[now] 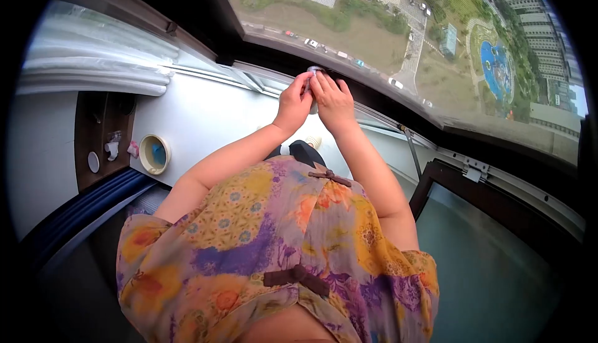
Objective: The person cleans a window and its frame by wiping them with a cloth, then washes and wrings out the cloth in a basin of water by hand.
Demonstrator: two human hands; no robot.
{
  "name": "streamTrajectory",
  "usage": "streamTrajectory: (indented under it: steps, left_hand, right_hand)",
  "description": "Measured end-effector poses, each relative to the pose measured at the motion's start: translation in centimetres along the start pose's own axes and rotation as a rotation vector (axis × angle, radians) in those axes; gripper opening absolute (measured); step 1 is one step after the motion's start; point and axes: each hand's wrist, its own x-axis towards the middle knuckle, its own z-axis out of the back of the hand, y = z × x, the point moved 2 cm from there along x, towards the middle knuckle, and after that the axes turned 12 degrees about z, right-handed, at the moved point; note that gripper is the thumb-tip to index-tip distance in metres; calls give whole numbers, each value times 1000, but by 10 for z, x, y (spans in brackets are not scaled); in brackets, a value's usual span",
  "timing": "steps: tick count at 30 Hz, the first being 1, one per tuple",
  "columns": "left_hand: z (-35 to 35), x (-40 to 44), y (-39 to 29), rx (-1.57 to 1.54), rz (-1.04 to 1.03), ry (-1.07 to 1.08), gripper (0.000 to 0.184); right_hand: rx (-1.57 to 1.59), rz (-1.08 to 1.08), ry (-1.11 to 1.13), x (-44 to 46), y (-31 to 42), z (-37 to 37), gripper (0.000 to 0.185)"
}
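Both my hands meet at the dark window frame [274, 53], near the top middle of the view. My left hand [294, 105] has its fingers bent round a small greyish object [314, 107], which looks like a cloth or a bottle but is too small to tell. My right hand [332, 101] lies against the other side of the same object, fingers close together and pointing toward the frame. The object shows between the hands, its upper end at the frame's edge; the rest is hidden by my fingers.
An open window sash [430, 184] stands at the right with its metal hinge [476, 170]. White curtains [93, 72] hang at the upper left. A round bin [154, 154] stands near a brown shelf [104, 134]. Streets and buildings show far below outside.
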Motion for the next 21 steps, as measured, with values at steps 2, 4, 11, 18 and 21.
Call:
streamTrajectory:
  steps: [2,4,11,18,21]
  left_hand:
    - [-27,-6,0,-22,-17,92,35]
    - [-52,-11,-7,91,-52,236,35]
    - [-154,-24,-31,128,-274,435,41]
    - [-243,-37,-45,104,-334,582,41]
    - [-264,-38,-47,110,-315,592,39]
  right_hand:
    - [-14,-20,-1,-26,-13,5,37]
    - [-26,-82,-18,-55,-30,11,37]
    - [-102,-403,-79,-143,-75,27,36]
    - [-158,-717,-106,-202,-107,40,36]
    - [-116,-794,-157,-212,-114,37,36]
